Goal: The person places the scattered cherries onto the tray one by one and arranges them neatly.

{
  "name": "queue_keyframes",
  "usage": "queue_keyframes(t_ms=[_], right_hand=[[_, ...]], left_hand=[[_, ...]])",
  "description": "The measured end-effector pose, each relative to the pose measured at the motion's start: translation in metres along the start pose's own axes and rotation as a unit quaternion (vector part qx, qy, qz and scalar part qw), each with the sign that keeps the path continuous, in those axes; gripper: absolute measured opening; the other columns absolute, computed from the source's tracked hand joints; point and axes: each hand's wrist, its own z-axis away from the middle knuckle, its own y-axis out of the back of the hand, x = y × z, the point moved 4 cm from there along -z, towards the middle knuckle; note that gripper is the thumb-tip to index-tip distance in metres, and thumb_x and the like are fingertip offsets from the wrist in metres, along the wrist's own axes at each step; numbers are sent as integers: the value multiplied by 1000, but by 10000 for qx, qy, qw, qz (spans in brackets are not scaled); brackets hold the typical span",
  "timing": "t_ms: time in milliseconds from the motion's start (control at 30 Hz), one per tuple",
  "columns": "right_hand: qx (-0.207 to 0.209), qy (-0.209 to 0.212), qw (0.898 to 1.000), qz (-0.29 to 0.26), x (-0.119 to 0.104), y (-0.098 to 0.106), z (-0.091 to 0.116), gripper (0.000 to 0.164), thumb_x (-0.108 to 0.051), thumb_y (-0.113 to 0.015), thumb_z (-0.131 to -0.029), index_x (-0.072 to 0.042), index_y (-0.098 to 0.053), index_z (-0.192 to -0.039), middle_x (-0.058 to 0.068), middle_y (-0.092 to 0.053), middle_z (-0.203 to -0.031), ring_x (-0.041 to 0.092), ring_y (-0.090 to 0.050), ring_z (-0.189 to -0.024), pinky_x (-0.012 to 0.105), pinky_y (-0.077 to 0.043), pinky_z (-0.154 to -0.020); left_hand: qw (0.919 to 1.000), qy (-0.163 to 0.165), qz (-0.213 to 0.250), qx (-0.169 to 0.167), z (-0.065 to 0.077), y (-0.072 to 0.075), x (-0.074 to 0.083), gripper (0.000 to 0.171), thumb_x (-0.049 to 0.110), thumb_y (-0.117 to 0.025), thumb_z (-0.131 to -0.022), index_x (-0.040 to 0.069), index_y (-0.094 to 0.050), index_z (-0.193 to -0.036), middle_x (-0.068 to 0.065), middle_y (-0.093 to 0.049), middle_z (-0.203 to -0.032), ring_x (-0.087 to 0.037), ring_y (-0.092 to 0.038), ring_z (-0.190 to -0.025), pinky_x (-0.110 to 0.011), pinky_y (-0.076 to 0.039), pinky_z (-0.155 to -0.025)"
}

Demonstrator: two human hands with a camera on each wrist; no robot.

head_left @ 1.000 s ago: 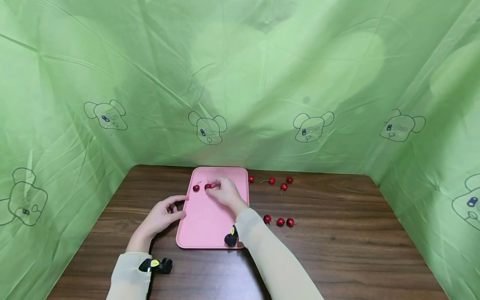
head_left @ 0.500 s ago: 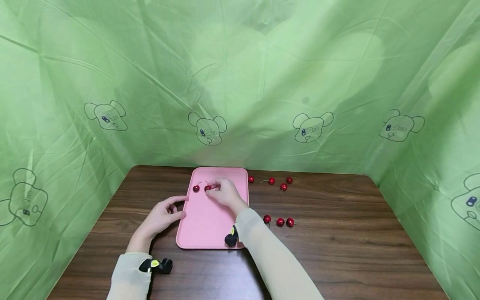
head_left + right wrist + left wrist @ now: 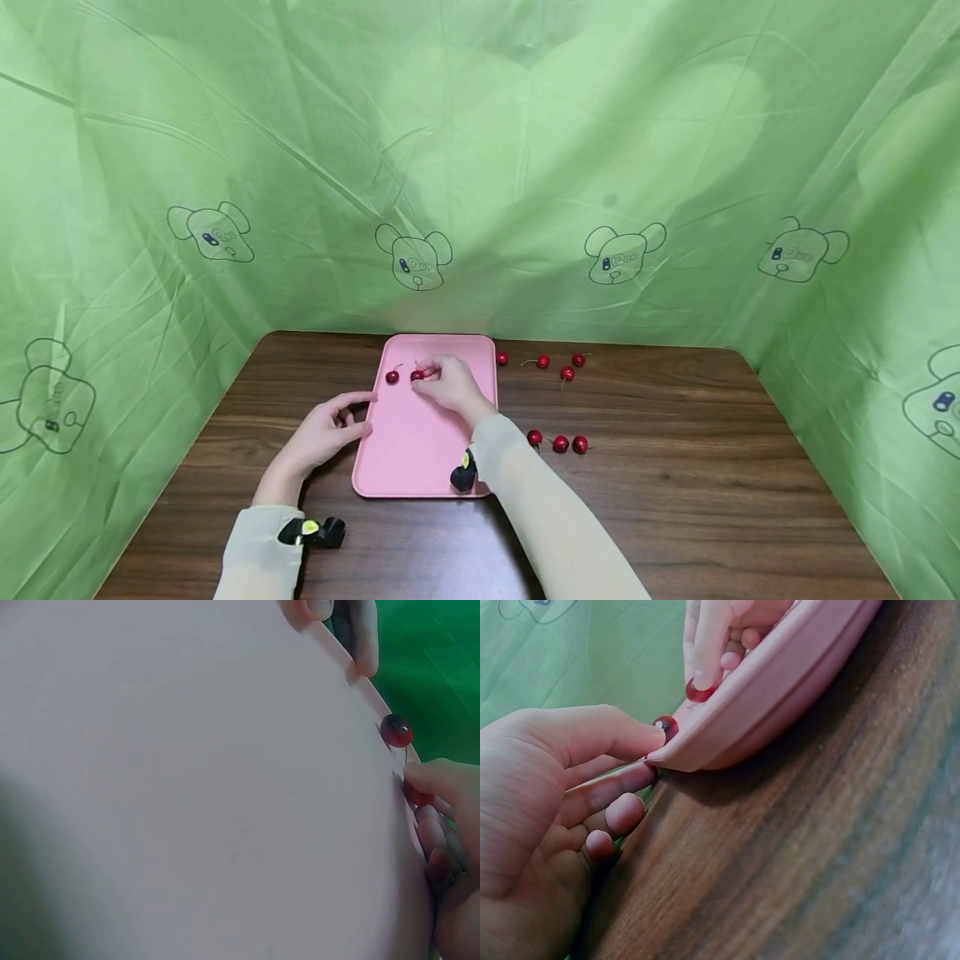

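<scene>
A pink tray [image 3: 420,450] lies on the table's left half. My right hand [image 3: 453,387] is over its far part and pinches a red cherry [image 3: 416,376] between thumb and fingers, low at the tray's surface. Just left of it, a second cherry [image 3: 392,377] sits on the tray with its stem up. My left hand [image 3: 322,429] rests at the tray's left edge, thumb and forefinger touching the rim well apart. In the left wrist view, the thumb [image 3: 641,742] lies at the rim and the other fingers are loosely bent beside it. In the right wrist view, the thumb partly covers the held cherry [image 3: 418,795].
Right of the tray, several cherries [image 3: 567,374] lie scattered near the table's back edge. Three more cherries [image 3: 561,444] form a row closer to the front. The wooden table [image 3: 697,500] is enclosed by green cloth [image 3: 495,167] at the back and sides.
The pinched cherry and my right fingers have shifted only very slightly on the tray. My left hand and the other cherries stay where they were.
</scene>
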Motion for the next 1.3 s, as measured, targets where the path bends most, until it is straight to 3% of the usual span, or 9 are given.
queue_keyframes(t_ms=[467, 700, 833, 1033, 1300], right_hand=[[-44, 28, 10000, 50, -1, 3, 0, 30, -16, -90, -91, -7, -79, -117, 2, -76, -103, 5, -63, -85, 23, -55, -82], [-293, 49, 9995, -98, -7, 11, 6, 39, -16, -87, -92, -3, -75, -127, 8, -76, -116, 14, -69, -97, 27, -57, -91], [-419, 259, 9987, -123, -11, 23, 9, 39, -13, -84, -95, 0, -73, -131, 13, -75, -122, 22, -70, -106, 32, -57, -97], [-585, 615, 9964, 19, -20, 51, 15, 42, -13, -83, -97, 3, -70, -133, 20, -73, -125, 25, -69, -105, 34, -57, -94], [-849, 796, 9930, 211, -28, 88, 38, 44, -23, -85, -96, -2, -73, -133, 12, -75, -118, 18, -70, -100, 32, -58, -89]], left_hand=[[9999, -20, 101, 43, 0, 0, 0, 51, 6, -86, -91, 8, -72, -140, -7, -60, -80, -15, -56, -72, -27, -46, -63], [10000, 6, 18, 18, 0, 0, -1, 50, 6, -85, -92, 8, -72, -140, -7, -61, -80, -15, -56, -72, -27, -47, -63], [10000, 13, 3, 5, 0, 0, -1, 50, 5, -85, -92, 7, -71, -140, -6, -61, -80, -14, -56, -71, -27, -47, -63], [10000, 5, 9, 4, -1, -1, 0, 50, 5, -85, -92, 7, -71, -140, -6, -61, -81, -15, -56, -73, -27, -47, -64], [10000, 50, 33, 68, 0, -1, -1, 50, 5, -85, -92, 6, -71, -140, -7, -60, -82, -15, -56, -75, -26, -47, -66]])
